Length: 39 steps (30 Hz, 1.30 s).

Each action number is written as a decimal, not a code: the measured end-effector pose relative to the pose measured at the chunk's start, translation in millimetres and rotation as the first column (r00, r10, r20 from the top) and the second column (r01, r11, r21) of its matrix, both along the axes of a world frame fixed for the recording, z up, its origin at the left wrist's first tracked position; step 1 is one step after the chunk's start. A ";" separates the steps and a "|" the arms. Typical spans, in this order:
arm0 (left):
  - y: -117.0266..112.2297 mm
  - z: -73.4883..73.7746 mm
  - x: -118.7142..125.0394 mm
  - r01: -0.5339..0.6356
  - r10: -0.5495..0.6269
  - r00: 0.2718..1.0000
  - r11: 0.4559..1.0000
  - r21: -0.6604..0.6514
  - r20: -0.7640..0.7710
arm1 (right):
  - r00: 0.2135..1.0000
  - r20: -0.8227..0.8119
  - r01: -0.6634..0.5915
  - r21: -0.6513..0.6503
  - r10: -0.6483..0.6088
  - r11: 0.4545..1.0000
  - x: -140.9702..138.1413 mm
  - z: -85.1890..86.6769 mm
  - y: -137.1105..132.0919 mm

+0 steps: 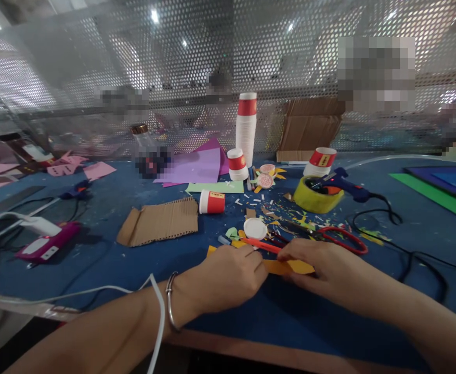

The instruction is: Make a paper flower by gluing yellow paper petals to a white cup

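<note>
My left hand (228, 278), with a silver bangle at the wrist, has its fingers curled down on a strip of orange-yellow paper (276, 267). The strip's right part is pinched between the thumb and fingers of my right hand (323, 267). Part of the strip is hidden under my left hand. Just beyond the fingers lies a red-orange pen-like stick (261, 244), its right end behind my right hand. A round white disc (255, 227) lies farther back. Scissors with red handles (344, 240) rest beyond my right hand.
A cardboard piece (165, 221) and a tipped red-and-white paper cup (212, 202) lie left of centre. A cup stack (245, 130) stands at the back. A glue gun (340, 184) rests in a yellow tape roll (316, 200). A magenta power strip (50, 244) trails cables.
</note>
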<state>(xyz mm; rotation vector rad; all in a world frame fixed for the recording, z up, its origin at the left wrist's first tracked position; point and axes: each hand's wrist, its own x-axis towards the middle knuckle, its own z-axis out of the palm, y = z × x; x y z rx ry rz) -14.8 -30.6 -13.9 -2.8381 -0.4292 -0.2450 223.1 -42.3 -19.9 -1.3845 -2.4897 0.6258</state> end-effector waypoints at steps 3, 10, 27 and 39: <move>-1.1 -1.7 1.0 -0.001 0.001 1.000 1.000 0.002 0.004 | 0.998 0.049 -0.044 0.147 0.037 0.988 1.2 -5.3 -6.3; -9.9 -3.3 8.4 0.023 -0.024 0.999 0.999 0.033 0.040 | 0.997 0.033 -0.075 0.504 0.067 0.861 -1.6 -14.1 -23.2; -1.9 -16.6 12.4 -0.031 0.048 0.994 0.985 -0.168 0.097 | 0.985 -0.017 -0.131 0.569 0.171 0.812 -9.0 -29.1 -25.4; 6.6 0.8 -18.9 -0.095 0.235 0.964 0.743 -0.663 0.126 | 0.981 -0.091 -0.102 0.507 0.171 0.856 -12.9 -24.4 -23.7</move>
